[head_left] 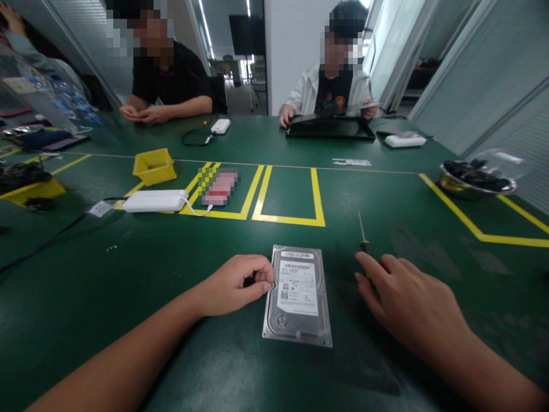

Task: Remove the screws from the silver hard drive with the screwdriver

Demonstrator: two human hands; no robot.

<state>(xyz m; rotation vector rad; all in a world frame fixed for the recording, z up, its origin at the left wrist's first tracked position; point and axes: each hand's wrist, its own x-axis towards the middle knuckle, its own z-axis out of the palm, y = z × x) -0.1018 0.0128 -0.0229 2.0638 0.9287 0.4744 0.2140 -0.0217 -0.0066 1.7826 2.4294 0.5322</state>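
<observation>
A silver hard drive (299, 292) with a white printed label lies flat on the green table in front of me. At its left edge is my left hand (242, 284), fingers curled and thumb and fingertips closed against the side of the drive. To the right of the drive, my right hand (407, 297) is closed over the handle of a screwdriver (362, 229). The thin metal shaft points away from me, and most of the handle is hidden under the fingers.
A white power strip (155, 201), a phone (221, 189) on a cable and a yellow bin (155, 166) are ahead left. A metal bowl (478, 177) of dark parts stands right. Yellow tape (288, 220) marks the table. Two people sit opposite, one holding a black frame (330, 129).
</observation>
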